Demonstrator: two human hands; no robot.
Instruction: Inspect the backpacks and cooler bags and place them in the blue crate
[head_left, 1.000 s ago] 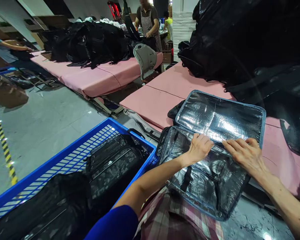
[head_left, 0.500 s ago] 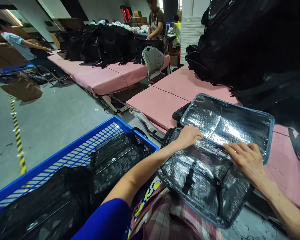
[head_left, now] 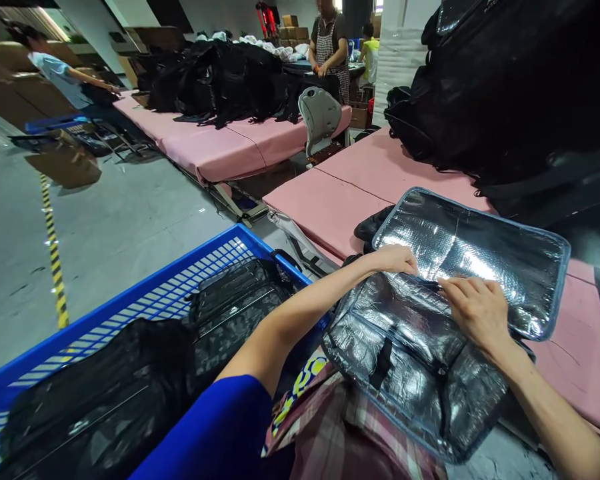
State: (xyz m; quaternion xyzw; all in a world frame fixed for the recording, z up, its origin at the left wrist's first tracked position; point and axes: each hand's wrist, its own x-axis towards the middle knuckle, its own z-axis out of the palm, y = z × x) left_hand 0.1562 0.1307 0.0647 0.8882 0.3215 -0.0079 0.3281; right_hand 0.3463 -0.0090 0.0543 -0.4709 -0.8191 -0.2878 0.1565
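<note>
While the silver-foil-lined rectangular bag (head_left: 410, 367) is sitting open below (lid (head_left: 480, 247) beyond), the left hand (head_left: 397, 259) and right hand (head_left: 475, 310) are gripping its far edge.

At seven o'clock, the left upper arm is covered by a plain bright blue sleeve (head_left: 205, 427), ended near the elbow. Toward half past five, the front is draped in plaid cloth (head_left: 370, 443), checked in maroon, pink and white. At six o'clock, patterned fabric (head_left: 305, 381) in yellow, white and dark blue is shown. The left hand (head_left: 397, 259) and right hand (head_left: 475, 310) are left bare.
</note>
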